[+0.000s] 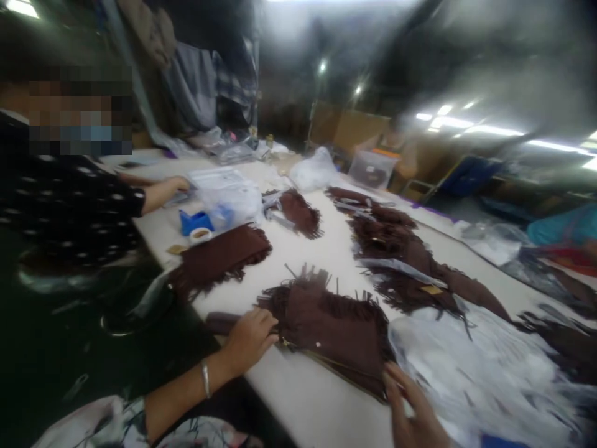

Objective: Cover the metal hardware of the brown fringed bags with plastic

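A brown fringed suede bag lies flat near the front edge of the white table. My left hand, with a bracelet on its wrist, rests on the bag's left end with its fingers curled over the edge. At the bag's lower right corner, my right hand pinches the zipped edge. Motion blurs both hands a little.
More brown fringed pieces lie at the left, in the middle and in a row on the right. Clear plastic bags are heaped beside my right hand. A co-worker's hand reaches onto the table near a blue holder.
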The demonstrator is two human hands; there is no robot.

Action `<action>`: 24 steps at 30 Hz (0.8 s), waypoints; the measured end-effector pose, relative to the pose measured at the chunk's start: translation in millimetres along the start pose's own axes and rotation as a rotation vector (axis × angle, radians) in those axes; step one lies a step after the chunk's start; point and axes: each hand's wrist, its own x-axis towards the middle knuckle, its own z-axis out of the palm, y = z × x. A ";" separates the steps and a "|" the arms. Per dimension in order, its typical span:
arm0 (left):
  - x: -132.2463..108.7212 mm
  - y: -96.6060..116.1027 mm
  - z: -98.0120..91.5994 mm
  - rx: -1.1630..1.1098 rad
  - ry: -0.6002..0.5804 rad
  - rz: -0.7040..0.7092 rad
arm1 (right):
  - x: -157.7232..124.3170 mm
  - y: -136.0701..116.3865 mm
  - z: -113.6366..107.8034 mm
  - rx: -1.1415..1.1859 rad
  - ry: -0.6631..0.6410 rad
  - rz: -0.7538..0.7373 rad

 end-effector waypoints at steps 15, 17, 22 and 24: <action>32.2 -3.4 -2.9 0.280 -0.147 0.217 | 5.3 -4.3 78.5 -0.371 -0.488 -0.414; 33.2 1.4 -9.5 0.281 -0.154 0.244 | 6.0 -0.8 77.4 -0.386 -0.468 -0.427; 22.2 1.0 -10.9 0.003 -0.172 0.107 | 8.6 -9.6 80.5 -0.388 -0.443 -0.401; 13.3 -3.7 -12.7 -0.194 -0.112 -0.014 | 6.4 -15.6 80.3 -0.372 -0.448 -0.382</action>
